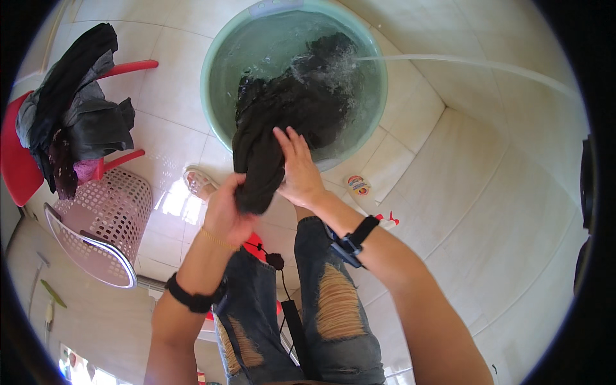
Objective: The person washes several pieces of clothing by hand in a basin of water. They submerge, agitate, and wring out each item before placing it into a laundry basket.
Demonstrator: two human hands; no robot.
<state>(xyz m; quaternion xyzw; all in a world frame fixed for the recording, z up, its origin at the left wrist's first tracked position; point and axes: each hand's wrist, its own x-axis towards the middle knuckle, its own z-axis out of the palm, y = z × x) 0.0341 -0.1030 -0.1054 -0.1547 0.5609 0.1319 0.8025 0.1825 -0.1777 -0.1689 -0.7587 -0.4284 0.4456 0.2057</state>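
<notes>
A dark wet garment [293,106] lies in a pale green plastic basin [208,96] of water, with one end lifted over the near rim. My left hand [230,211] grips that raised end, thumb on top. My right hand [301,168] rests against the cloth's right side with its fingers extended; whether it grips any fabric is unclear. A stream of water [447,58] enters from the right and splashes on the submerged cloth.
Dark and grey clothes [98,120] hang over a red plastic chair [19,159] at the left. Below it a perforated laundry basket [113,207] leans on its side. A bottle with a label [357,185] stands right of my hands, near the tiled wall.
</notes>
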